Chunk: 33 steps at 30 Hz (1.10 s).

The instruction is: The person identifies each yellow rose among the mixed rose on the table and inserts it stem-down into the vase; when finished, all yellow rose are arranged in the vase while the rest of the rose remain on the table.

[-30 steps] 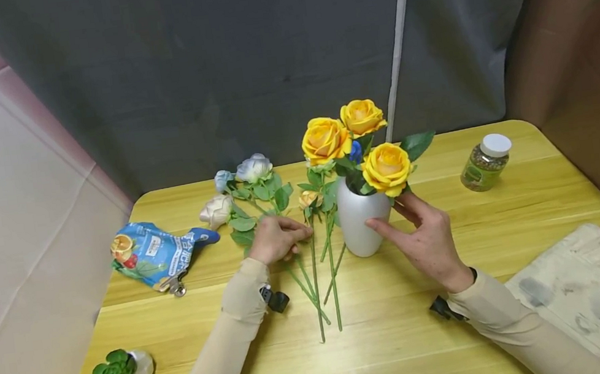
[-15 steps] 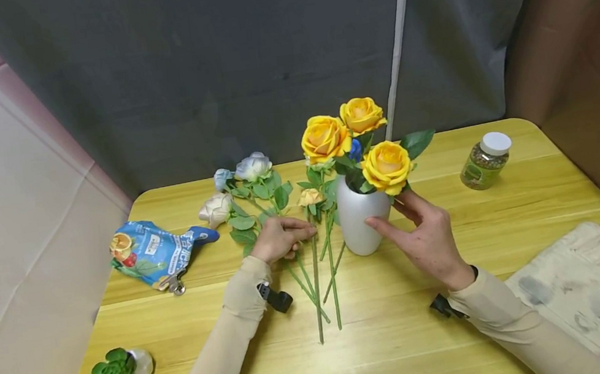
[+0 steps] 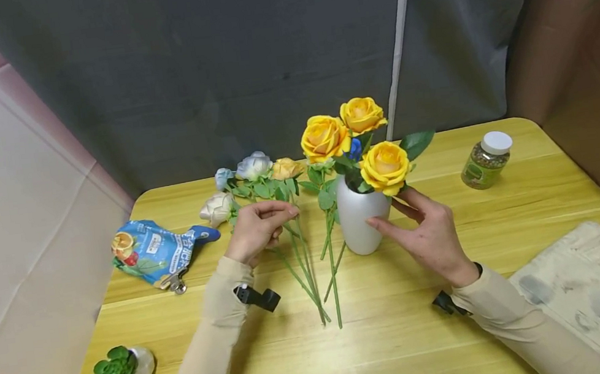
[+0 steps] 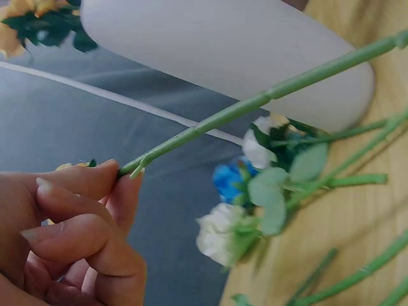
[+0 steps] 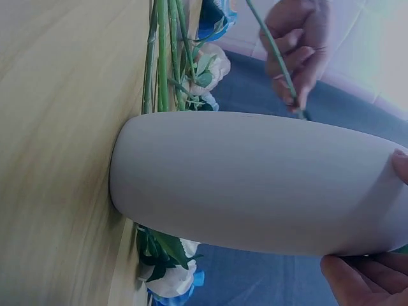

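Between thumb and fingertips my left hand (image 3: 261,229) pinches the green stem (image 4: 229,113) of an orange-yellow artificial rose (image 3: 285,168). In the left wrist view this stem slants upward away from the fingertips and crosses in front of the vase. My right hand (image 3: 429,237) holds the silvery-white vase (image 3: 362,222) at its upper right side, thumb on the front. Upright on the table, the vase carries several yellow roses (image 3: 385,168) and a blue bloom (image 3: 355,149). Right of the left hand lie green stems (image 3: 335,282), their flowers toward the back.
White (image 3: 217,209) and pale blue (image 3: 254,165) flowers lie at the back left. A clipped blue bag (image 3: 154,250) and a potted succulent (image 3: 114,371) are on the left. Right of the vase stand a lidded jar (image 3: 486,161) and pale work gloves (image 3: 589,283).
My left hand has moved up and left with the orange-yellow rose, whose head has shifted from beside the vase toward the pale blue flower. The right hand stays on the vase.
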### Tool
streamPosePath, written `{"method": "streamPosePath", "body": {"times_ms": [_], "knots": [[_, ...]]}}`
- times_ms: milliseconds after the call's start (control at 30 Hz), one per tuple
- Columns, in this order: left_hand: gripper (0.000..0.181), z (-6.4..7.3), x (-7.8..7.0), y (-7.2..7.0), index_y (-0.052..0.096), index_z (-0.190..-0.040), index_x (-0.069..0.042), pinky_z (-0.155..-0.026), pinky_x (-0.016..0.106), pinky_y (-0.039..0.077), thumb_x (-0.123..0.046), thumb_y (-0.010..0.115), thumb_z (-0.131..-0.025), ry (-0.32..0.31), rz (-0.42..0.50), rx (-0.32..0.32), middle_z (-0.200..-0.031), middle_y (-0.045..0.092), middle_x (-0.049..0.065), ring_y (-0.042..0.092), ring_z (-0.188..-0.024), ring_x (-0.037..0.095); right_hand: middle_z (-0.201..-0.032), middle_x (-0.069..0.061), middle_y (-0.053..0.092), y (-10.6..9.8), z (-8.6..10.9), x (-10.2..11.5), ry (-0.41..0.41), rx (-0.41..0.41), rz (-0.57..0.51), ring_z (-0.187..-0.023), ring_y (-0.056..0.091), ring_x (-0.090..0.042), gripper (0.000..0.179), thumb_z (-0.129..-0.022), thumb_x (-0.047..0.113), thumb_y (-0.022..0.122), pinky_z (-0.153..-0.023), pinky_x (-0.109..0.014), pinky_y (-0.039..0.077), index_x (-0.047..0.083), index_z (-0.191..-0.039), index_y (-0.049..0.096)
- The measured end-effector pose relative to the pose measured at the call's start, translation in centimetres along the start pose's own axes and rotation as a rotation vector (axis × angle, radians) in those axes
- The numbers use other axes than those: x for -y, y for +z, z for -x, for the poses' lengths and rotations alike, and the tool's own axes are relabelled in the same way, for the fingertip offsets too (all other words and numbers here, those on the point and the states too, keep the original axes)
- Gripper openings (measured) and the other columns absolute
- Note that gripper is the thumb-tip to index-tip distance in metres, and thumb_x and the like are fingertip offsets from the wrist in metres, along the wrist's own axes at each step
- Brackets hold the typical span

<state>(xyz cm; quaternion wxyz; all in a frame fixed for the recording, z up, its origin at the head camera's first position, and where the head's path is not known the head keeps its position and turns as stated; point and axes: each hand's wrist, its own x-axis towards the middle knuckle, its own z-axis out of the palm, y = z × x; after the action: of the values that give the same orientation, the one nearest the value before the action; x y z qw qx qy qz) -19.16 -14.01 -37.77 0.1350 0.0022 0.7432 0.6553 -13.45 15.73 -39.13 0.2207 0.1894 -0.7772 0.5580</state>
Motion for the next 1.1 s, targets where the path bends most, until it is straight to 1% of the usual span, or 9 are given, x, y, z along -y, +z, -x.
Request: {"method": "streamPosePath", "body": {"times_ms": [100, 267, 400, 500, 567, 667, 867, 967, 1100], "knots": [[0.023, 0.7, -1.0, -0.1, 0.072, -0.113, 0.002, -0.046, 0.022, 0.031, -0.015, 0.071, -0.098, 0.043, 0.016, -0.028, -0.081, 0.071, -0.005, 0.040, -0.050, 0.006, -0.126, -0.014, 0.071, 0.0, 0.0, 0.2, 0.001, -0.010, 0.020, -0.123, 0.066, -0.024, 0.057, -0.074, -0.006, 0.089, -0.096, -0.026, 0.054, -0.001, -0.127, 0.068], [0.019, 1.6, -2.1, 0.1, 0.074, -0.110, -0.002, -0.045, 0.024, 0.031, -0.016, 0.073, -0.097, 0.106, 0.049, -0.065, -0.085, 0.075, -0.002, 0.039, -0.048, 0.006, -0.125, -0.016, 0.072, 0.1, 0.0, 0.3, 0.009, -0.019, 0.041, -0.121, 0.067, -0.031, 0.058, -0.073, -0.005, 0.090, -0.095, -0.023, 0.054, 0.000, -0.127, 0.068], [0.010, 2.3, -3.1, 0.4, 0.076, -0.103, -0.008, -0.044, 0.022, 0.029, -0.014, 0.075, -0.095, 0.188, 0.120, -0.127, -0.084, 0.075, -0.003, 0.037, -0.046, 0.006, -0.126, -0.014, 0.072, 0.1, 0.0, 0.3, 0.007, -0.021, 0.045, -0.121, 0.067, -0.030, 0.059, -0.073, -0.005, 0.090, -0.094, -0.023, 0.054, 0.001, -0.128, 0.068], [0.005, 2.9, -4.0, 0.8, 0.078, -0.095, -0.014, -0.043, 0.021, 0.028, -0.010, 0.076, -0.094, 0.289, 0.214, -0.210, -0.081, 0.076, -0.003, 0.036, -0.044, 0.006, -0.127, -0.013, 0.072, 0.1, -0.1, 0.3, 0.002, -0.022, 0.042, -0.121, 0.067, -0.029, 0.059, -0.073, -0.005, 0.090, -0.094, -0.023, 0.054, 0.001, -0.129, 0.068], [0.010, 3.2, -4.6, 1.2, 0.078, -0.092, -0.016, -0.043, 0.020, 0.028, -0.006, 0.075, -0.094, 0.369, 0.289, -0.270, -0.080, 0.077, -0.003, 0.035, -0.042, 0.005, -0.127, -0.013, 0.072, 0.2, -0.1, 0.3, -0.003, -0.023, 0.036, -0.121, 0.066, -0.029, 0.060, -0.073, -0.005, 0.089, -0.095, -0.023, 0.054, 0.001, -0.129, 0.068], [0.015, 3.7, -5.5, 1.5, 0.079, -0.089, -0.014, -0.041, 0.020, 0.027, 0.000, 0.073, -0.094, 0.502, 0.407, -0.340, -0.077, 0.076, -0.002, 0.034, -0.041, 0.005, -0.127, -0.015, 0.071, 0.2, -0.1, 0.3, -0.004, -0.023, 0.034, -0.121, 0.067, -0.031, 0.060, -0.073, -0.006, 0.089, -0.095, -0.023, 0.054, 0.001, -0.129, 0.068], [0.013, 4.7, -7.0, 1.6, 0.077, -0.092, -0.001, -0.040, 0.021, 0.019, 0.006, 0.067, -0.095, 0.771, 0.642, -0.390, -0.072, 0.070, 0.001, 0.030, -0.040, 0.005, -0.126, -0.013, 0.072, 0.2, 0.0, 0.2, -0.005, -0.026, 0.041, -0.120, 0.067, -0.030, 0.059, -0.073, -0.005, 0.089, -0.094, -0.023, 0.054, 0.001, -0.128, 0.069], [0.009, 5.3, -7.7, 1.6, 0.076, -0.094, 0.004, -0.040, 0.020, 0.018, 0.006, 0.067, -0.095, 0.868, 0.726, -0.429, -0.071, 0.069, 0.003, 0.029, -0.040, 0.006, -0.125, -0.014, 0.073, 0.2, 0.0, 0.2, -0.012, -0.027, 0.044, -0.120, 0.068, -0.027, 0.058, -0.073, -0.005, 0.090, -0.094, -0.023, 0.054, 0.000, -0.127, 0.069], [0.007, 5.8, -8.3, 1.8, 0.074, -0.095, 0.007, -0.040, 0.019, 0.019, 0.005, 0.068, -0.095, 0.951, 0.786, -0.500, -0.075, 0.069, 0.006, 0.026, -0.040, 0.006, -0.125, -0.015, 0.072, 0.2, 0.0, 0.2, -0.019, -0.029, 0.049, -0.120, 0.068, -0.027, 0.059, -0.073, -0.006, 0.090, -0.094, -0.023, 0.054, 0.001, -0.128, 0.069]]}}
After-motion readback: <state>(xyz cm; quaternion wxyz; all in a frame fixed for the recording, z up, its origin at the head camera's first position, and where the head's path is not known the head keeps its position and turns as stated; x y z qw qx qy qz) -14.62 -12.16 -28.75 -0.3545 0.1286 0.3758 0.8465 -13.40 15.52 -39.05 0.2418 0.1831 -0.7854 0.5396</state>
